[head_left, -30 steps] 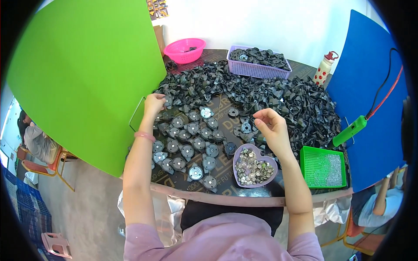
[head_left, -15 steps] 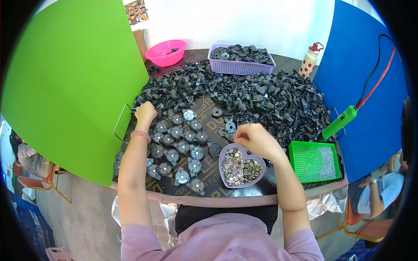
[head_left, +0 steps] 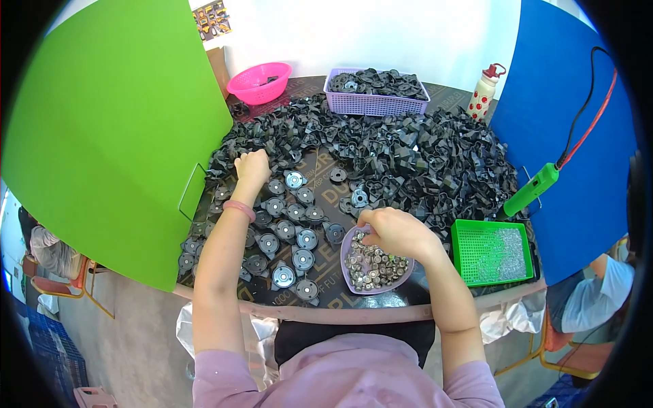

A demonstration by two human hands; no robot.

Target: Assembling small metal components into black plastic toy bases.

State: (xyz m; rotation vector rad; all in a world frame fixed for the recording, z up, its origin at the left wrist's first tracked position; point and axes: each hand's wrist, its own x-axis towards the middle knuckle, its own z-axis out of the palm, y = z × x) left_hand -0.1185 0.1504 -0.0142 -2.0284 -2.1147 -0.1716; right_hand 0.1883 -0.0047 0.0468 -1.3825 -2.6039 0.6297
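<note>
My left hand [head_left: 253,168] is curled closed at the near edge of a heap of black plastic parts [head_left: 435,160]; whatever its fingers hold is hidden. Just below it, rows of round black housings with silver discs [head_left: 269,243] lie on the dark tabletop. My right hand [head_left: 398,232] bends over a lilac heart-shaped bowl [head_left: 345,272], its fingers drawn together down at the bowl's upper part. Small round metal pieces [head_left: 381,268] fill that bowl. I cannot make out what sits between the right fingertips.
To the right are a green perforated tray [head_left: 462,262] with small clear bits and a hanging green electric screwdriver [head_left: 534,190]. At the back stand a pink basket [head_left: 252,92], a lilac basket [head_left: 374,105] and a bottle [head_left: 483,95]. Green [head_left: 115,136] and blue [head_left: 551,102] panels flank the table.
My left hand has shifted right and slightly up along the edge of the heap. My right hand has come down from above the bowl's rim, its fingers now at the metal pieces.
</note>
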